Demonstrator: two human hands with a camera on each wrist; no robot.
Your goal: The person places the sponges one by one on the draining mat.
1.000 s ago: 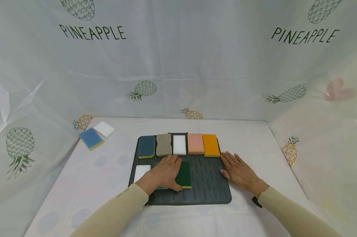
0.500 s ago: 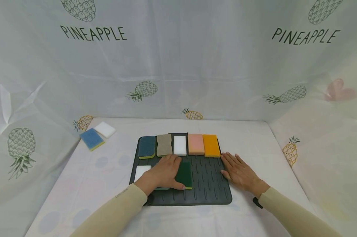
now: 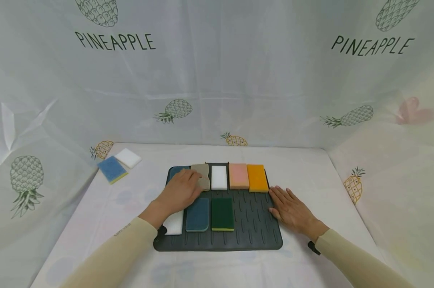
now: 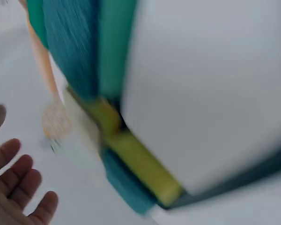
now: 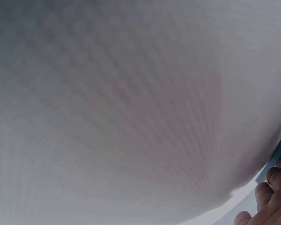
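Note:
My left hand [image 3: 175, 192] hovers above the left part of a dark ridged mat [image 3: 254, 224], its loosely spread fingers [image 4: 25, 187] holding nothing. Beneath it, a blue sponge [image 3: 174, 172] and a white sponge [image 3: 174, 225] are partly covered. To the right of the latter lie a blue sponge [image 3: 197, 215] and a dark green sponge [image 3: 222, 215] with a yellow underside. Along the back row sit a beige wavy-edged sponge [image 3: 204, 180], a white one, a pink one [image 3: 238, 176] and an orange one [image 3: 258, 178]. My right hand [image 3: 292, 210] rests flat against the mat's right edge.
At the table's far left corner, a blue-and-yellow sponge [image 3: 111, 169] and a white sponge [image 3: 128, 158] lie side by side, off the mat. A pineapple-print curtain [image 3: 260, 80] surrounds the white-covered table [image 3: 296, 168] at the back and sides.
My left hand has left the front-row blue and green sponges and moved up-left, uncovering both. My right hand has stayed where it was.

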